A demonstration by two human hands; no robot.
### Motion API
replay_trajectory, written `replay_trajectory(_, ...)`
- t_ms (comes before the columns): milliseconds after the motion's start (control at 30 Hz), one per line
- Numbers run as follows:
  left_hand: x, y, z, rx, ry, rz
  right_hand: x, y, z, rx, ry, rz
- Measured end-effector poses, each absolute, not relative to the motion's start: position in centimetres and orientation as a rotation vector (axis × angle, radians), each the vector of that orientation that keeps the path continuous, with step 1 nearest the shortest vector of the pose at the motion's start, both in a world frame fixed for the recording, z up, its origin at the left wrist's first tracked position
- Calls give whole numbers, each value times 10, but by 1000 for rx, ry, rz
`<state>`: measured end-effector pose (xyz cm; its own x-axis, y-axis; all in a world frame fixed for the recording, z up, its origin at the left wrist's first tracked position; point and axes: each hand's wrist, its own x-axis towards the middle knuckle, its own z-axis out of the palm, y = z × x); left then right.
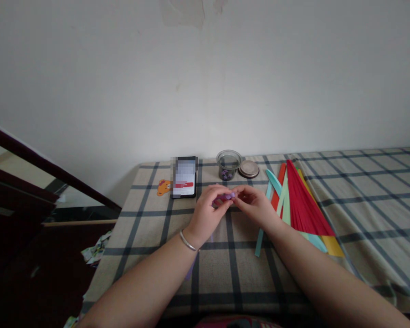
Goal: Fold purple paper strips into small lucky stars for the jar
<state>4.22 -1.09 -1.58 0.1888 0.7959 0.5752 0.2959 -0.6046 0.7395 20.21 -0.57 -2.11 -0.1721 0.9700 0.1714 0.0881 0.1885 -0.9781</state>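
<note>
Above the middle of the table, my left hand (pixel 207 210) pinches a purple paper strip (pixel 228 196) between thumb and fingers. My right hand (pixel 256 206) meets it at the same spot, fingertips closed on the strip's folded end. Part of the paper is hidden behind the fingers, so its exact fold cannot be made out. More purple paper (pixel 190 269) shows below my left wrist. Just beyond the hands stands a clear plastic cup (pixel 228 160) with small dark purple pieces at its bottom. A round lid (pixel 249 168) lies to the cup's right.
A phone (pixel 187 175) with a lit screen rests on an orange bear-shaped piece (pixel 163 187) at left. Right of my hands lie fanned paper strips in red (pixel 302 205), yellow, green and light blue (pixel 259 243). A checked cloth (pixel 146 232) covers the table, which meets the wall behind.
</note>
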Motion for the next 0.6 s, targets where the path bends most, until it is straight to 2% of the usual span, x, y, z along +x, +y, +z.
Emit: replay_trajectory(600,42,-12,-19,1847,1121,1332,201,-6,-18,-1101,-1505,1118)
